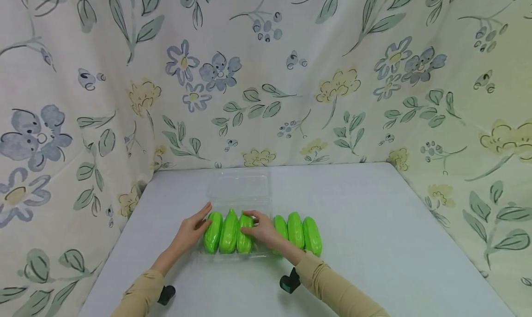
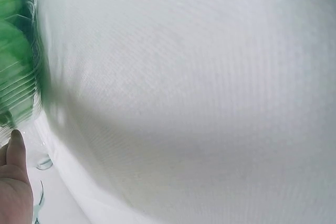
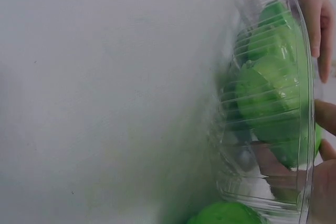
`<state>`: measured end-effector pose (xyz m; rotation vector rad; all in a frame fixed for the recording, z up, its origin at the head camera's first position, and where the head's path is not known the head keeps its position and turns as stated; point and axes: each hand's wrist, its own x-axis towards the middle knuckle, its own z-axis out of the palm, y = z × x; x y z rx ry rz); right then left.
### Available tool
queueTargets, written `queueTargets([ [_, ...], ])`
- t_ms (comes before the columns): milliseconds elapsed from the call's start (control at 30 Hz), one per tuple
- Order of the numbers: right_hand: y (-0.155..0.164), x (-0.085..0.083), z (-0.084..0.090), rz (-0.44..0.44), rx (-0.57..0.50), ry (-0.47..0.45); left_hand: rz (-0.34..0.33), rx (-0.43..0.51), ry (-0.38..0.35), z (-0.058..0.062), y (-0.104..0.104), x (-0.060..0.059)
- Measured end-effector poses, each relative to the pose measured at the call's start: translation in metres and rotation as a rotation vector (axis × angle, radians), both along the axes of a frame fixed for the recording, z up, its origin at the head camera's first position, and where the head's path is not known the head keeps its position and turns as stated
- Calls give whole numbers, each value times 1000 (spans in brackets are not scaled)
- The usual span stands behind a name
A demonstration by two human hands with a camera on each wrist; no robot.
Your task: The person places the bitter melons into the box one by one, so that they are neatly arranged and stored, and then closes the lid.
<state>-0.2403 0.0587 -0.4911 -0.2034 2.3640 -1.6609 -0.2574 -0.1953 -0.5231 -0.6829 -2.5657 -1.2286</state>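
Note:
A clear plastic clamshell box (image 1: 226, 256) lies with its lid (image 1: 238, 186) opened toward the back. Three glossy green cucumbers stand side by side in it: a left one (image 1: 213, 234), a middle one (image 1: 228, 236) and a right one (image 1: 244, 242). My right hand (image 1: 265, 229) grips the right cucumber from above, thumb and fingers on either side. At the box's left side, my left hand (image 1: 192, 228) has its fingers extended, tips by the left cucumber. The left wrist view catches just part of this hand (image 2: 16, 182) beside the ribbed box wall (image 2: 34, 77).
Three more green cucumbers (image 1: 296, 231) lie in a row just right of the box, partly behind my right forearm. The white table (image 1: 365, 252) ends at a flower-patterned curtain (image 1: 257, 123) behind and at the sides.

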Motion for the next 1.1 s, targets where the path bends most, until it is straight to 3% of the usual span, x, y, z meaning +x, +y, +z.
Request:
queueTargets([
  [433, -2, 4, 3, -10, 80, 49, -1, -4, -1, 2, 1, 1],
  [667, -4, 5, -1, -24, 146, 127, 6, -11, -4, 1, 1, 1],
  [1100, -4, 5, -2, -9, 147, 136, -2, 11, -6, 0, 0, 1],
])
